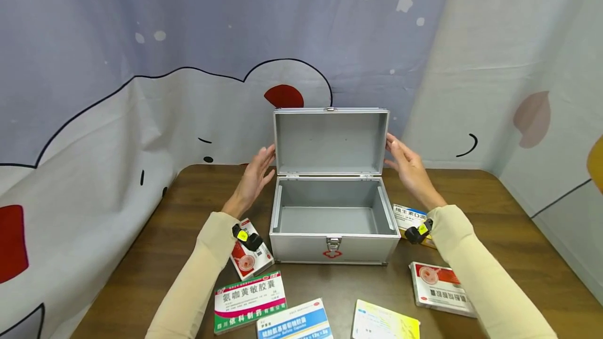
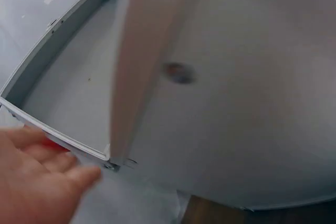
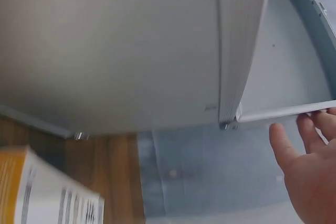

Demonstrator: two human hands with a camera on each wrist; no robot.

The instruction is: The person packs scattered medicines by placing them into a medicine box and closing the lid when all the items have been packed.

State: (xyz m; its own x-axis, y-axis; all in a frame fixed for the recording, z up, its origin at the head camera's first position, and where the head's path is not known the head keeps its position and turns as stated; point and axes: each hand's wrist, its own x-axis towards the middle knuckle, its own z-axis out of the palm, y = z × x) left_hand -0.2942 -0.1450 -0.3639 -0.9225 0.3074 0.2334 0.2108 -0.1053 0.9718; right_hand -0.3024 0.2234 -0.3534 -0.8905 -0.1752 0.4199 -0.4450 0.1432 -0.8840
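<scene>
A silver metal medicine case stands on the table with its lid raised upright, showing a bare grey inside. My left hand is at the lid's left side, fingers extended and fingertips right at its edge. On the opposite side my right hand has its fingertips at the lid's right edge, the thumb apart from the fingers. In the right wrist view, the fingers of that hand reach the lid's rim from outside. The left wrist view has the left hand just beside the lid's rim.
Medicine boxes lie around the case: a red-and-white box by the left wrist, a green-and-pink box, a blue-and-white box, a yellow one, another red-and-white one, and a vitamin D box under the right wrist. A curtain hangs behind.
</scene>
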